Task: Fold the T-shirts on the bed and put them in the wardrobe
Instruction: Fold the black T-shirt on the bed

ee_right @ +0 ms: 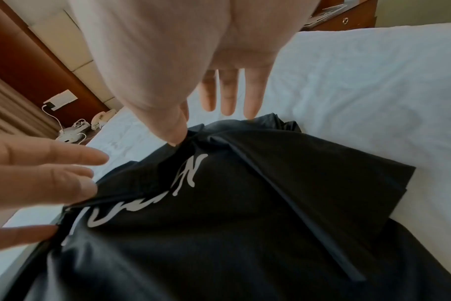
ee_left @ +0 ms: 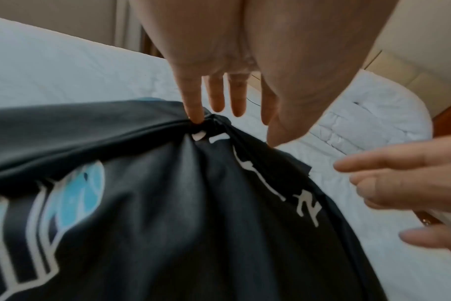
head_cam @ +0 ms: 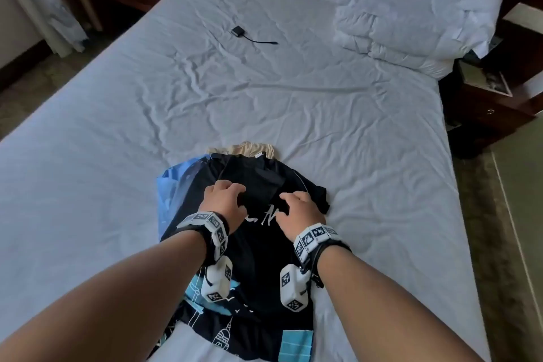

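Head view: both hands, left hand (head_cam: 224, 198) and right hand (head_cam: 296, 207), pinch the black printed T-shirt (head_cam: 258, 261) at six o'clock on the bed (head_cam: 264, 91), likely lifting it to spread flat before folding.

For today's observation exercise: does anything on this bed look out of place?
Yes: a small black adapter with a cable lies loose mid-sheet on the bed, beyond the T-shirts. It is an electronic item, not laundry.

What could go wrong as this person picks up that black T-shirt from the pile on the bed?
Both hands, left hand and right hand, pinch only small bits of the black T-shirt, so it may slip or bunch into creases. The blue garment and the beige garment lie under it and might get dragged along.
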A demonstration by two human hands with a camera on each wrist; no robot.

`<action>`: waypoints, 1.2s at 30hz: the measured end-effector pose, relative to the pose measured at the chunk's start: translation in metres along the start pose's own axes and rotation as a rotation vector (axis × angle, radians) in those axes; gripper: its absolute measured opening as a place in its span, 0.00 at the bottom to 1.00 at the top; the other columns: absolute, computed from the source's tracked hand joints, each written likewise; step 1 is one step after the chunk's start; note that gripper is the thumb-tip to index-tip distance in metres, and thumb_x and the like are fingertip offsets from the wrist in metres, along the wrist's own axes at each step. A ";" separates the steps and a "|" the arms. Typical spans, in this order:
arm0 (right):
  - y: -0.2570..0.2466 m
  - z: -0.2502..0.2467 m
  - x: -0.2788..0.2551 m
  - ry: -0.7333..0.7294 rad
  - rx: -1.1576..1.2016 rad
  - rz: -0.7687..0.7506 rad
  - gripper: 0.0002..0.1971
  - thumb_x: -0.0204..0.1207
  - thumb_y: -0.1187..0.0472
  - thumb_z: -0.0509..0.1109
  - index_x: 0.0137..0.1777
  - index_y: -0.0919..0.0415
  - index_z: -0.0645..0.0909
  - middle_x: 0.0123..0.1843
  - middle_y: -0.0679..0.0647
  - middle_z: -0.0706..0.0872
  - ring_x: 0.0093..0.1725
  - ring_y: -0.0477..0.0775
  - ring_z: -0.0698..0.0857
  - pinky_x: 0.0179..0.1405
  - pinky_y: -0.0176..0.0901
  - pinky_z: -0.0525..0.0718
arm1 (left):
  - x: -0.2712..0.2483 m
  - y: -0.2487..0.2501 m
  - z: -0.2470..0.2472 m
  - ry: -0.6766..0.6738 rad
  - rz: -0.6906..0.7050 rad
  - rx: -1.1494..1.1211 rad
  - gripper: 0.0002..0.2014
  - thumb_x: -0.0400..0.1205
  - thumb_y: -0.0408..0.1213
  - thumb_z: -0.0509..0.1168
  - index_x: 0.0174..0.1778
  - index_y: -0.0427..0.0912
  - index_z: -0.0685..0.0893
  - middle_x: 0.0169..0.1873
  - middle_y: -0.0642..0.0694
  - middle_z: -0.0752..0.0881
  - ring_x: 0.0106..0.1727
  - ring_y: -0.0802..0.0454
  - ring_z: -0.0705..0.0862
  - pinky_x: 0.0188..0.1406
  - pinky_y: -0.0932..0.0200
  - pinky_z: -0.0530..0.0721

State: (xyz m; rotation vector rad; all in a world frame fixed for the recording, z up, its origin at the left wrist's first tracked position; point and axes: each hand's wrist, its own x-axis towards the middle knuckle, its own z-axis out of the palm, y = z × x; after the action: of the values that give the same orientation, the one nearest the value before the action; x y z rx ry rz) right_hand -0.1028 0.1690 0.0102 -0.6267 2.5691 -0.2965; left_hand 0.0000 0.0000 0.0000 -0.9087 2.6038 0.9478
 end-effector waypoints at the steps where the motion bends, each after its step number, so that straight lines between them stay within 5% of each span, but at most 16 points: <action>1: 0.000 0.003 0.005 -0.021 -0.030 0.000 0.26 0.83 0.50 0.64 0.82 0.40 0.70 0.85 0.45 0.64 0.77 0.52 0.74 0.66 0.48 0.80 | 0.004 -0.003 0.004 -0.027 0.003 0.052 0.29 0.81 0.44 0.66 0.80 0.58 0.71 0.81 0.49 0.65 0.82 0.42 0.60 0.74 0.46 0.75; 7: 0.010 0.025 0.037 -0.087 -0.059 0.096 0.34 0.84 0.50 0.63 0.88 0.41 0.55 0.90 0.50 0.54 0.85 0.58 0.63 0.73 0.56 0.76 | 0.027 -0.024 0.027 0.005 0.019 0.278 0.25 0.83 0.49 0.62 0.79 0.63 0.71 0.81 0.49 0.66 0.81 0.40 0.61 0.71 0.44 0.75; 11: 0.016 0.045 0.050 -0.084 0.017 0.173 0.37 0.83 0.48 0.65 0.88 0.44 0.53 0.88 0.55 0.58 0.79 0.62 0.72 0.70 0.56 0.80 | 0.034 -0.034 0.031 0.116 -0.026 -0.040 0.17 0.87 0.47 0.58 0.70 0.61 0.82 0.73 0.52 0.78 0.74 0.40 0.73 0.71 0.44 0.75; 15: 0.021 0.065 0.055 -0.093 0.190 0.290 0.36 0.84 0.45 0.65 0.89 0.47 0.55 0.83 0.57 0.67 0.70 0.63 0.81 0.63 0.54 0.80 | 0.038 -0.042 0.025 0.253 -0.119 -0.373 0.12 0.87 0.41 0.58 0.62 0.48 0.84 0.52 0.48 0.87 0.54 0.45 0.84 0.55 0.52 0.79; 17: 0.023 0.071 0.055 -0.009 0.250 0.283 0.24 0.84 0.45 0.63 0.78 0.52 0.74 0.71 0.59 0.80 0.64 0.65 0.83 0.59 0.53 0.81 | 0.036 -0.044 0.019 0.356 -0.151 -0.530 0.11 0.88 0.37 0.57 0.57 0.40 0.84 0.48 0.44 0.86 0.52 0.43 0.83 0.51 0.54 0.76; 18: 0.026 0.074 0.055 0.054 0.290 0.268 0.16 0.84 0.47 0.61 0.61 0.55 0.82 0.58 0.60 0.84 0.55 0.66 0.84 0.51 0.52 0.81 | 0.034 -0.045 0.015 0.395 -0.174 -0.594 0.11 0.88 0.36 0.56 0.55 0.36 0.83 0.47 0.43 0.85 0.51 0.43 0.81 0.49 0.55 0.73; 19: 0.028 0.074 0.054 0.111 0.332 0.264 0.15 0.85 0.49 0.60 0.43 0.57 0.79 0.44 0.58 0.82 0.45 0.65 0.81 0.41 0.50 0.78 | 0.032 -0.047 0.011 0.427 -0.201 -0.640 0.11 0.88 0.35 0.56 0.52 0.34 0.82 0.46 0.42 0.84 0.50 0.43 0.80 0.48 0.55 0.70; 21: 0.031 0.073 0.048 0.195 0.372 0.270 0.21 0.85 0.54 0.59 0.31 0.60 0.65 0.33 0.56 0.73 0.36 0.62 0.73 0.31 0.49 0.67 | 0.027 -0.050 0.006 0.468 -0.236 -0.689 0.12 0.87 0.36 0.55 0.44 0.33 0.78 0.41 0.42 0.81 0.47 0.44 0.77 0.48 0.54 0.69; 27: 0.026 0.046 0.022 0.311 0.557 0.295 0.13 0.81 0.62 0.58 0.34 0.56 0.70 0.40 0.55 0.78 0.39 0.63 0.75 0.39 0.51 0.73 | -0.002 -0.044 -0.011 0.498 -0.218 -0.741 0.19 0.89 0.38 0.56 0.30 0.44 0.68 0.28 0.49 0.71 0.32 0.51 0.69 0.33 0.52 0.66; 29: 0.026 0.032 0.012 0.351 0.697 0.334 0.12 0.79 0.64 0.58 0.47 0.52 0.84 0.49 0.54 0.86 0.47 0.63 0.81 0.49 0.49 0.80 | -0.010 -0.043 -0.018 0.510 -0.220 -0.748 0.19 0.90 0.40 0.56 0.30 0.41 0.70 0.29 0.46 0.73 0.33 0.49 0.69 0.36 0.51 0.66; 31: 0.029 0.019 0.004 0.379 0.761 0.346 0.17 0.78 0.66 0.59 0.58 0.55 0.87 0.55 0.53 0.89 0.52 0.61 0.82 0.53 0.46 0.79 | -0.017 -0.041 -0.022 0.499 -0.227 -0.756 0.18 0.90 0.41 0.56 0.37 0.35 0.75 0.34 0.42 0.78 0.38 0.45 0.73 0.42 0.52 0.69; 36: 0.044 0.005 -0.010 0.422 0.738 0.301 0.13 0.79 0.60 0.59 0.48 0.53 0.86 0.49 0.52 0.90 0.50 0.63 0.85 0.53 0.52 0.84 | -0.038 -0.029 -0.024 0.399 -0.236 -0.756 0.22 0.92 0.46 0.51 0.38 0.35 0.76 0.36 0.41 0.79 0.46 0.44 0.76 0.42 0.50 0.70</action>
State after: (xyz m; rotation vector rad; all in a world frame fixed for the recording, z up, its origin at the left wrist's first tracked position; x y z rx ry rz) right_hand -0.1087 0.2119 -0.0037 0.1095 2.5924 -1.2965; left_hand 0.0477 -0.0150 0.0184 -1.6812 2.3254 1.8870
